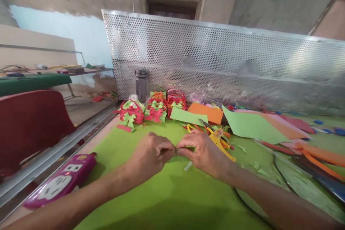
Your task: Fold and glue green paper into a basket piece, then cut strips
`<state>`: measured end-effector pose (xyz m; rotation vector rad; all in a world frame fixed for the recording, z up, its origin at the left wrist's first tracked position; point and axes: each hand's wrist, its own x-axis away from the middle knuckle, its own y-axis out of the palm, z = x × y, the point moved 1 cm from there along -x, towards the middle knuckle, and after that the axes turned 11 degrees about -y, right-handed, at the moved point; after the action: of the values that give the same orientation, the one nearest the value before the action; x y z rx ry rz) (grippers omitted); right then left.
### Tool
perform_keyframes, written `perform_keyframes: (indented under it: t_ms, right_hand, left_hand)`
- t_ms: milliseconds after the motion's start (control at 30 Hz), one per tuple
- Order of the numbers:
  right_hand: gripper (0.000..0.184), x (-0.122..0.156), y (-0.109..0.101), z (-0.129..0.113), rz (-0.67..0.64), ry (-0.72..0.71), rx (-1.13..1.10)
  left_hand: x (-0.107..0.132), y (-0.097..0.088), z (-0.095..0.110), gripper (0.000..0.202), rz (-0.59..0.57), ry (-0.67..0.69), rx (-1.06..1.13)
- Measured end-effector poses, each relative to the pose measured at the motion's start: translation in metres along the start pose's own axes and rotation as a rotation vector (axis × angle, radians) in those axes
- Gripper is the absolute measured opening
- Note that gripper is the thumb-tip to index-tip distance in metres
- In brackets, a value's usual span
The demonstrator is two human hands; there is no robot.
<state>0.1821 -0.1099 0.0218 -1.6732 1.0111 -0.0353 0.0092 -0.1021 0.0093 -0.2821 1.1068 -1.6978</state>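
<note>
Both my hands meet over the middle of the green table cover [167, 194]. My left hand [149, 156] and my right hand [202, 152] each pinch one end of a small green paper strip [179, 149], fingers closed on it. A small pale scrap [188, 166] lies on the cover just below my right hand. Yellow-handled scissors [219, 140] rest right behind my right hand. Further back stand several finished red-and-green paper baskets [153, 109].
Sheets of green paper [250, 125] and orange paper [207, 113] lie at the back right, with orange strips [320, 158] further right. A pink power strip [63, 179] sits at the left edge. A grey bottle [141, 85] stands before the perforated metal screen [215, 61]. A red chair [29, 122] is at left.
</note>
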Motion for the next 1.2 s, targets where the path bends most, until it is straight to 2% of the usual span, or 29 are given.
perform_keyframes:
  t_ms: [100,200,300,400,467,533,700,867,1000,1133,1200]
  right_hand:
    - [0.021,0.0,-0.009,-0.002,0.029,-0.076,0.164]
    - [0.024,-0.001,-0.017,-0.002,0.123,-0.107,0.257]
    - [0.023,-0.001,-0.019,0.004,0.208,-0.065,0.217]
    - [0.019,0.0,-0.016,0.013,0.239,0.018,0.125]
    - [0.019,0.0,-0.012,0.018,0.246,0.068,0.085]
    - [0.02,0.0,-0.009,0.022,0.234,0.1,0.053]
    - [0.018,0.001,0.003,0.023,0.166,0.099,0.006]
    - [0.017,0.002,0.011,0.022,0.163,0.054,0.01]
    - [0.019,0.001,0.008,0.016,0.105,0.034,0.055]
    - [0.019,0.001,0.008,0.01,0.071,0.03,0.117]
    - [0.017,0.002,0.011,0.008,0.057,0.032,0.114]
  left_hand:
    - [-0.01,-0.003,0.011,0.026,0.024,0.07,-0.065]
    - [-0.015,-0.01,0.011,0.019,0.061,0.019,0.029]
    - [-0.016,-0.013,0.001,0.013,0.095,-0.137,0.266]
    - [-0.017,-0.008,-0.011,0.015,0.078,-0.32,0.656]
    - [-0.017,-0.001,-0.017,0.02,0.069,-0.384,0.854]
    - [-0.017,0.005,-0.019,0.022,0.066,-0.399,0.922]
    - [-0.011,0.01,-0.018,0.026,0.062,-0.403,0.948]
    - [-0.009,0.011,-0.017,0.023,0.034,-0.377,0.886]
    - [-0.009,0.007,-0.012,0.022,0.028,-0.336,0.725]
    - [-0.006,0.002,-0.007,0.018,0.067,-0.211,0.472]
    - [-0.003,0.002,-0.006,0.02,0.037,-0.162,0.393]
